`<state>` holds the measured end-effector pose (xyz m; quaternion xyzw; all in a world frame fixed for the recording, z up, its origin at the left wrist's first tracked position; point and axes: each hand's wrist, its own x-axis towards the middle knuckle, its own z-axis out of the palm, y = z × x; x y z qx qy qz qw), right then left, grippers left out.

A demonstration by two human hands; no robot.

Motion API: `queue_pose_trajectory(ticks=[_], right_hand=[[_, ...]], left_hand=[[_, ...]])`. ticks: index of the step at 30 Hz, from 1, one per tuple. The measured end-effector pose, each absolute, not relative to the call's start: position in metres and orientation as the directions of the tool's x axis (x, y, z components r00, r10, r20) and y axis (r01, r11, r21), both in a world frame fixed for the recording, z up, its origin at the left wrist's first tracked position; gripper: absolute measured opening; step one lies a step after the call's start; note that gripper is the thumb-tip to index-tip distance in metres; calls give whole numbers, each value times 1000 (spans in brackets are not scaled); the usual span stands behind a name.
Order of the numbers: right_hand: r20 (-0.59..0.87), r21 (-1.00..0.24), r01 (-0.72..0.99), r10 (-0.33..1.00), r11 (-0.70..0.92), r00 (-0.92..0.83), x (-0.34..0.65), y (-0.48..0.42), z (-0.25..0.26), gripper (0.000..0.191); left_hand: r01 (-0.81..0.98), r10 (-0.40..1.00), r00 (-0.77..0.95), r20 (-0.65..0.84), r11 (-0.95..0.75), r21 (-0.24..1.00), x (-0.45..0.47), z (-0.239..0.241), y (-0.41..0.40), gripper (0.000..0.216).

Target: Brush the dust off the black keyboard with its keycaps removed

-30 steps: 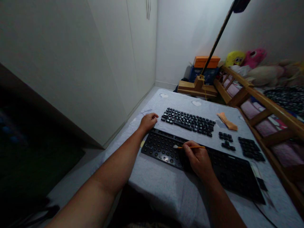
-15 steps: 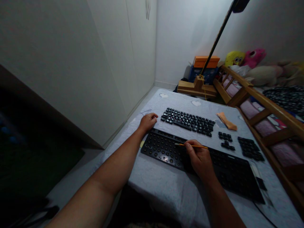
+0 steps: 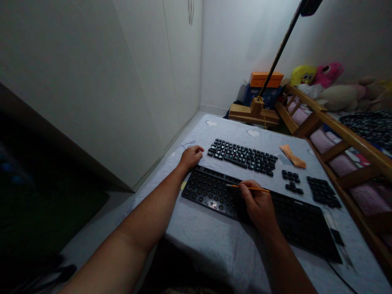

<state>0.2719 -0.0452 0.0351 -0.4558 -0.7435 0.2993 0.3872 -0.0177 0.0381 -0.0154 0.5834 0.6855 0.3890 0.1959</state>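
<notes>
Item: thin paintbrush with a yellow-orange handle. It lies low over the middle of the black keyboard base, whose keycaps are off so that rows of round sockets show.

- Held by: the right hand, fingers pinched on the shaft near its middle, as one holds a pen. The heel of the hand rests on the base.
- Long axis: nearly level, running 9 to 3 o'clock. The bristle end points to 9 o'clock and the bare handle end sticks out past the knuckles toward 3 o'clock.
- Handling, as judged: very light, with a stiff shaft and a soft tip. The smooth, narrow shaft could roll between the fingers, so a hold close to the bristle end looks best for control.

Left hand: at 10 o'clock from the brush, on the far-left corner of the base. Its fingers are curled under; whether they grip the edge cannot be told.

Surroundings:
- At 12 o'clock, a block of loose black keycaps set out in rows.
- At 2 to 3 o'clock, smaller clusters of black keycaps.
- Near 1 o'clock, a folded orange cloth.

All of it rests on a desk under a pale grey quilted cover. A wooden bed rail runs along the right side, with plush toys beyond it.
</notes>
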Motion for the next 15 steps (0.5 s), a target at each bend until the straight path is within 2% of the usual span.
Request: queue_pose_trajectory(ticks=[15], right_hand=[[304, -799, 450, 914, 398, -269, 270, -46, 37, 27]], left_hand=[[645, 954, -238, 182, 15, 764, -18, -15, 38, 29]])
